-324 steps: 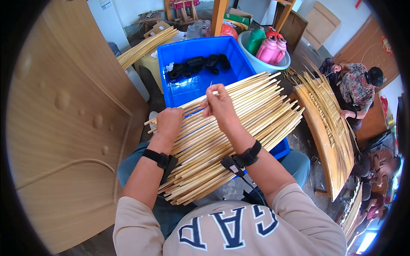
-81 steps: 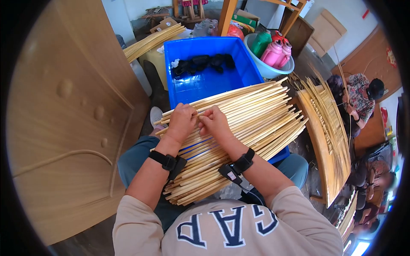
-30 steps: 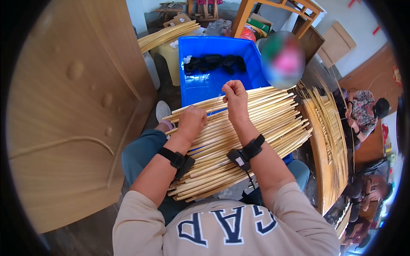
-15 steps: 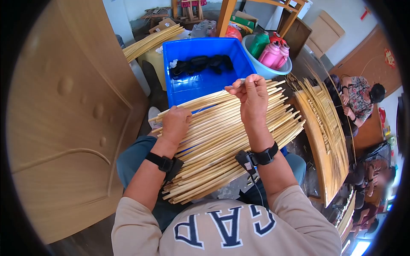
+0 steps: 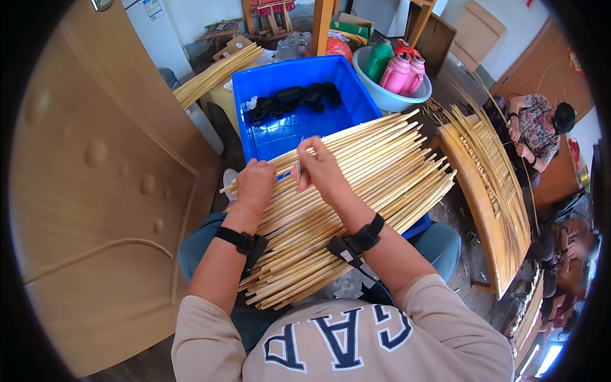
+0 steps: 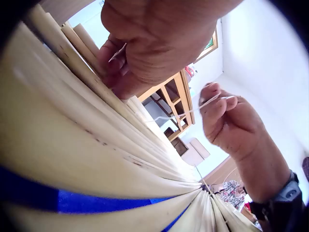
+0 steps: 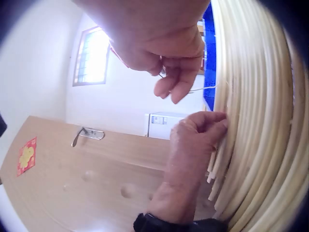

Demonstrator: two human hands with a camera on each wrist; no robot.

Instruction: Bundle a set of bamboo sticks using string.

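A mat-like row of pale peeled sticks [image 5: 375,172] lies across the person's lap and the edge of a blue tub [image 5: 353,73]. The left hand [image 5: 254,186] pinches a stick at the far side of the row, near its left ends; the right wrist view shows thumb and fingers on that stick. Just to its right, the right hand [image 5: 323,170] is raised over the sticks with fingers curled, pinching a white thread [image 6: 159,118]. This thread runs from the sticks to the right fingers. A thin, shiny tip shows at those fingers in the left wrist view.
Black items [image 5: 289,99] lie inside the tub. A pale blue basin [image 5: 398,99] with pink, red and green flasks stands behind it. At left is a wooden door [image 5: 95,210]; at right, a wooden bench [image 5: 474,210] bears more sticks, with other people seated beyond.
Half a second ago the right hand was farther right and higher, the thread drawn out; now it is back close to the left hand. The left hand stays at the stick ends.
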